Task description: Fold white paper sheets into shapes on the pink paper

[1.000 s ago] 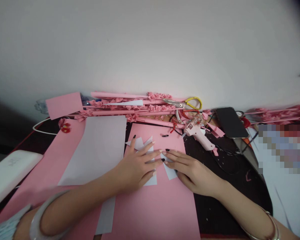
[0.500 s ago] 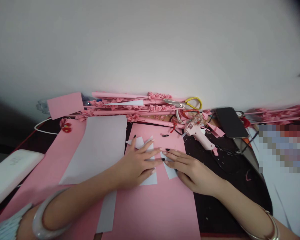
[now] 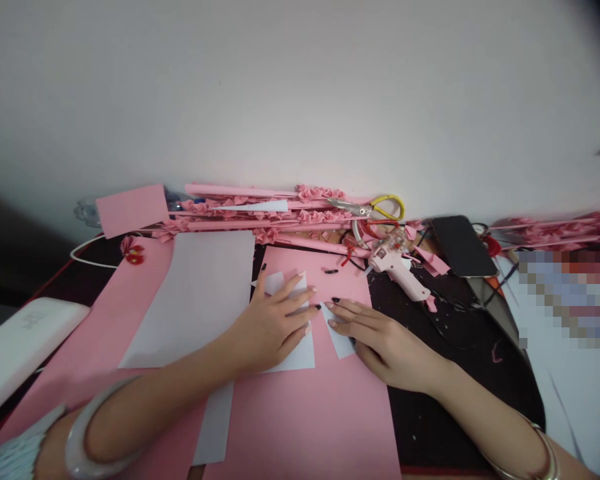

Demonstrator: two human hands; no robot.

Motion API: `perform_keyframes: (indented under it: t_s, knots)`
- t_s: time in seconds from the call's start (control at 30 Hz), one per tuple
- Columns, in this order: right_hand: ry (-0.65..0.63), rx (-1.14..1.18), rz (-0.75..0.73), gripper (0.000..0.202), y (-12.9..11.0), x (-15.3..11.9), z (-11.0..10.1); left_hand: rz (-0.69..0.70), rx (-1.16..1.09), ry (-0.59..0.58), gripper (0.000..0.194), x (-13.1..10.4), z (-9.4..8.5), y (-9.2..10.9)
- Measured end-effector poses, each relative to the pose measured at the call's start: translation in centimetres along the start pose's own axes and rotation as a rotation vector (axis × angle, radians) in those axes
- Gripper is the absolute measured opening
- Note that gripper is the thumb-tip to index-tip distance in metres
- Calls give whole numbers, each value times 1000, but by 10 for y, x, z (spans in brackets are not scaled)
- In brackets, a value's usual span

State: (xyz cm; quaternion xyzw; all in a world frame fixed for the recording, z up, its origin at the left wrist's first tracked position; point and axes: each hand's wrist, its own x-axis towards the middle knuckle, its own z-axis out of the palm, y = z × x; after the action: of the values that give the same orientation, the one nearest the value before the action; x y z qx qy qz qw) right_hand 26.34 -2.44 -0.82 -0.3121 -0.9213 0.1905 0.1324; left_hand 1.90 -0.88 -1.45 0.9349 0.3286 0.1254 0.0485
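Note:
My left hand (image 3: 275,323) lies flat with its fingers spread over a cut piece of white paper (image 3: 300,353), part of which it covers. Close by on the right, my right hand (image 3: 380,337) rests with fingers stretched out on a narrower white paper strip (image 3: 336,337). Both white pieces lie on a sheet of pink paper (image 3: 315,427), with a slim pink gap between them. A small white paper corner (image 3: 274,283) shows beyond my left fingers. The hidden edges under both palms cannot be made out.
Left of the hands lies a large white sheet (image 3: 200,293). Behind stand a pink glue gun (image 3: 400,270), yellow-handled scissors (image 3: 370,208) and pink paper flower stems (image 3: 260,223). A black phone (image 3: 463,245) lies right, a white box-like device (image 3: 30,353) far left.
My left hand has shifted slightly left, and its fingertips have drawn away from my right hand. My right hand stays in nearly the same place on the strip.

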Motion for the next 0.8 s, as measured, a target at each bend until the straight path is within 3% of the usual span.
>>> perform_keyframes:
  t_s: [0.8]
  knots:
    - [33, -116, -30, 43, 8, -2, 10, 20, 85, 78, 32, 0, 8, 4]
